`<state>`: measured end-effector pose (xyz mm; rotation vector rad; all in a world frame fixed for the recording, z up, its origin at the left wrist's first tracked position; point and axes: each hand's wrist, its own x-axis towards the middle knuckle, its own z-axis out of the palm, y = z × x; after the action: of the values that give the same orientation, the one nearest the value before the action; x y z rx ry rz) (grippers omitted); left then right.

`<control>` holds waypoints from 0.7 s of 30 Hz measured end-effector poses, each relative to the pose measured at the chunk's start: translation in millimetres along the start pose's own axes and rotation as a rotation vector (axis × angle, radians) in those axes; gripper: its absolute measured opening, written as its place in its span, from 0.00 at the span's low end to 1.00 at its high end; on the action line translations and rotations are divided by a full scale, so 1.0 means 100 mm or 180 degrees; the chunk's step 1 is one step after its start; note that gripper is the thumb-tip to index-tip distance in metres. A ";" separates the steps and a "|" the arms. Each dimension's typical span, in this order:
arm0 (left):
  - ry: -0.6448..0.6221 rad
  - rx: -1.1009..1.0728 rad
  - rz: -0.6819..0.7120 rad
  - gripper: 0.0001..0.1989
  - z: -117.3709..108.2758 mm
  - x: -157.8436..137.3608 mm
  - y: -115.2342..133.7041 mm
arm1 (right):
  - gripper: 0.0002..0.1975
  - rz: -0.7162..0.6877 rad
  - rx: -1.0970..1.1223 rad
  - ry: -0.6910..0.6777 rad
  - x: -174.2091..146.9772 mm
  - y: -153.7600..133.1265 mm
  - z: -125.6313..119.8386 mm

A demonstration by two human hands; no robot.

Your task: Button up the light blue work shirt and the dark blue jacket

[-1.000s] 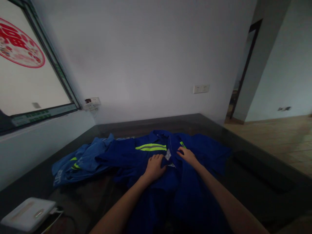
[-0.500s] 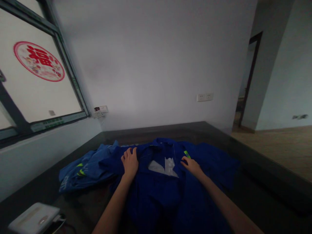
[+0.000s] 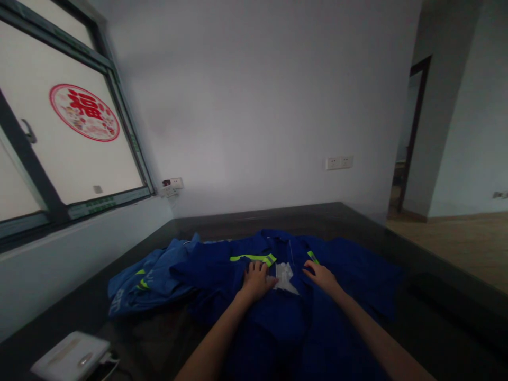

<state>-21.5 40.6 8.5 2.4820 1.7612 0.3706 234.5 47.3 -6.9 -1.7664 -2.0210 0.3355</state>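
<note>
A dark blue work jacket [image 3: 278,323] lies spread on the dark table, collar at the far side. A bright yellow-green strip [image 3: 254,258] crosses its left front, and a whitish lining patch [image 3: 284,276] shows in the opening. My left hand [image 3: 257,281] is on the left front panel just below the strip, fingers bent over the cloth and thumb at the opening. On the other side of the opening, my right hand [image 3: 322,278] has its thumb and fingers curled at the right front edge, near a short yellow-green strip [image 3: 313,257].
Lighter blue folded clothing [image 3: 154,275] with yellow-green marks lies left of the jacket. A white box-shaped device [image 3: 71,357] with a cable sits at the near left. A long black object [image 3: 452,309] lies on the right of the dark table [image 3: 317,216]. A wall stands behind.
My left hand has moved right and inward, and the left front panel now covers more of the opening with its strip showing. My right hand stays at its edge. The view has shifted slightly.
</note>
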 end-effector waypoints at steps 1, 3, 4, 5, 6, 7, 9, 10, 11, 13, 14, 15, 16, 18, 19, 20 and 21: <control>-0.0043 0.0048 0.0047 0.24 0.00 0.03 0.01 | 0.12 -0.0009 0.0017 0.0029 0.00 0.01 0.01; -0.0080 0.0106 0.0167 0.22 0.00 0.08 0.04 | 0.12 -0.0024 0.0060 0.0080 0.01 0.03 0.03; -0.0071 0.0098 0.0216 0.21 0.00 0.10 0.05 | 0.12 -0.0042 0.0086 0.0084 0.01 0.03 0.04; -0.0053 0.0049 0.0265 0.19 0.01 0.12 0.06 | 0.12 -0.0083 0.0123 0.0084 0.01 0.04 0.04; -0.0023 -0.0049 0.0311 0.18 0.02 0.13 0.07 | 0.12 -0.0151 0.0174 0.0108 0.01 0.04 0.05; 0.0006 -0.0206 0.0343 0.17 0.03 0.14 0.07 | 0.11 -0.0250 0.0238 0.0169 0.00 0.03 0.05; 0.0088 -0.0698 0.0298 0.14 0.04 0.14 0.05 | 0.11 -0.0498 0.0378 0.0418 -0.02 -0.02 0.01; 0.0175 -0.1013 0.0196 0.14 0.03 0.15 0.02 | 0.12 -0.0612 0.0445 0.0591 -0.04 -0.07 -0.02; 0.0312 -0.1345 0.0048 0.14 0.00 0.16 -0.02 | 0.12 -0.0708 0.0509 0.0774 -0.07 -0.12 -0.06; 0.0771 -0.1922 -0.0338 0.16 -0.13 0.21 -0.14 | 0.14 -0.0851 0.0626 0.1117 -0.14 -0.25 -0.18; 0.1060 -0.2063 -0.0541 0.18 -0.25 0.25 -0.22 | 0.15 -0.0904 0.0680 0.1291 -0.18 -0.32 -0.24; 0.1362 -0.2097 -0.0725 0.19 -0.41 0.31 -0.31 | 0.15 -0.0955 0.0724 0.1458 -0.21 -0.38 -0.30; 0.1630 -0.2006 -0.0890 0.19 -0.61 0.37 -0.40 | 0.15 -0.0996 0.0761 0.1627 -0.24 -0.44 -0.36; 0.2059 -0.1650 -0.1111 0.19 -1.16 0.50 -0.59 | 0.14 -0.1031 0.0821 0.1914 -0.29 -0.52 -0.43; 0.2208 -0.1484 -0.1126 0.18 -1.48 0.55 -0.67 | 0.13 -0.1024 0.0852 0.2003 -0.30 -0.54 -0.45; 0.2299 -0.1328 -0.1044 0.16 -1.83 0.58 -0.75 | 0.13 -0.1008 0.0879 0.2042 -0.30 -0.56 -0.46; 0.2400 -0.1185 -0.0915 0.15 -2.19 0.60 -0.82 | 0.12 -0.0989 0.0899 0.2045 -0.30 -0.57 -0.46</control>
<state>-130.2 108.0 213.3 1.8995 1.9727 1.5905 209.2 4.4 54.0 -1.1638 -1.6396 -0.0474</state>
